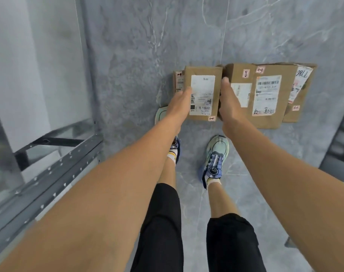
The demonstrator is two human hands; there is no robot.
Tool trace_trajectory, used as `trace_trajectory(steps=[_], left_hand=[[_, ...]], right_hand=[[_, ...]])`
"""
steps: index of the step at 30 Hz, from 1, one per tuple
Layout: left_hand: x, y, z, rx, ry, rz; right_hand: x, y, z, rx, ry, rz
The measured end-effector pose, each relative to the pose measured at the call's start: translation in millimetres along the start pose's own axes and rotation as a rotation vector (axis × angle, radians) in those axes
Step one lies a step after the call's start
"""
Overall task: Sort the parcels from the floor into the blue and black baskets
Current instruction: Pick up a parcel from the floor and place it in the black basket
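- At your feet, two pale green and blue shoes stand on the grey marbled floor point(137, 55). The right shoe point(216, 154) is in full view, and only the toe of the left shoe point(159, 114) shows past your forearm.
- To your left, the long edge of a grey metal rack point(49, 173) runs close beside your left leg and closes off that side.
- At the right edge of the view sits a dark slatted thing point(341, 142), too blurred to name. A strip of bare floor lies between it and your right leg.
- Just ahead, both arms reach out to one small brown parcel point(203, 75) with a white label. Your left grip point(179, 104) is clamped on its left edge, thumb on top. Your right grip point(229, 105) is clamped on its right edge.
- Behind that parcel's left edge, a second small parcel point(178, 81) peeks out.
- To the right, touching your right grip, three flat brown parcels overlap on the floor: one point(239, 91) nearest the grip, a larger one point(269, 95) in the middle, and one point(302, 89) marked by hand at the far right.
- That makes five parcels in all.
- Beyond the parcels, the floor is open right up to the top of the view.
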State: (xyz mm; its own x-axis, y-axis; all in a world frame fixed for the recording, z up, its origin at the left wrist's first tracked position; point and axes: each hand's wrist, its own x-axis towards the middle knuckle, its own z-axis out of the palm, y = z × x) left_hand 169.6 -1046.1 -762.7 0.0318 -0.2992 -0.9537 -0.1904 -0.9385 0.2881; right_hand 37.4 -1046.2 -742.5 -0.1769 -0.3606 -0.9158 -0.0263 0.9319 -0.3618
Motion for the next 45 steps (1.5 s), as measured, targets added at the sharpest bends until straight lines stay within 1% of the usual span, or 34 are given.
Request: trace_trajectory(steps=[4, 6, 11, 13, 15, 20, 26, 31, 33, 36, 41, 45], left_hand=[[29.7, -4.1, 11.4, -0.067, 0.005, -0.03], [46.6, -11.5, 16.2, -0.09, 0.009, -0.045], [56.1, -15.3, 12.8, -0.134, -0.002, -0.077], [50.7, -14.7, 8.2, -0.167, -0.031, -0.068], [40.4, -13.3, 1.3, -0.191, -0.046, -0.036], [-1.2, -11.8, -24.3, -0.317, -0.011, 0.001], [-106.9, 28.0, -59.6, -0.419, 0.073, 0.171], [-223.5, 65.3, -82.1, -0.515, 0.21, 0.328], [-282.6, 79.0, -89.4, -0.537, 0.263, 0.382], [-372.6, 91.0, -98.9, -0.593, 0.337, 0.465], [-501.5, 76.1, -107.3, -0.674, 0.497, 0.616], [-578.8, 40.2, -110.4, -0.752, 0.645, 0.74]], right_hand=[[41.2, 17.5, 11.7, 0.007, 0.023, -0.029], [59.1, 27.1, 13.6, 0.024, 0.069, -0.006], [75.1, 33.1, 21.7, 0.02, 0.099, 0.068], [70.4, 31.5, 23.7, 0.001, 0.077, 0.078], [62.5, 27.3, 24.5, -0.024, 0.062, 0.05], [17.4, 2.3, 24.6, -0.016, -0.019, -0.02], [-84.2, -61.5, 24.4, -0.013, -0.124, -0.175], [-200.3, -126.4, 17.2, -0.111, -0.252, -0.431], [-249.3, -150.2, 12.0, -0.16, -0.301, -0.542], [-325.0, -179.6, 5.2, -0.251, -0.42, -0.707], [-445.1, -198.7, 4.7, -0.353, -0.594, -0.902], [-531.9, -193.2, 13.2, -0.411, -0.702, -0.982]])
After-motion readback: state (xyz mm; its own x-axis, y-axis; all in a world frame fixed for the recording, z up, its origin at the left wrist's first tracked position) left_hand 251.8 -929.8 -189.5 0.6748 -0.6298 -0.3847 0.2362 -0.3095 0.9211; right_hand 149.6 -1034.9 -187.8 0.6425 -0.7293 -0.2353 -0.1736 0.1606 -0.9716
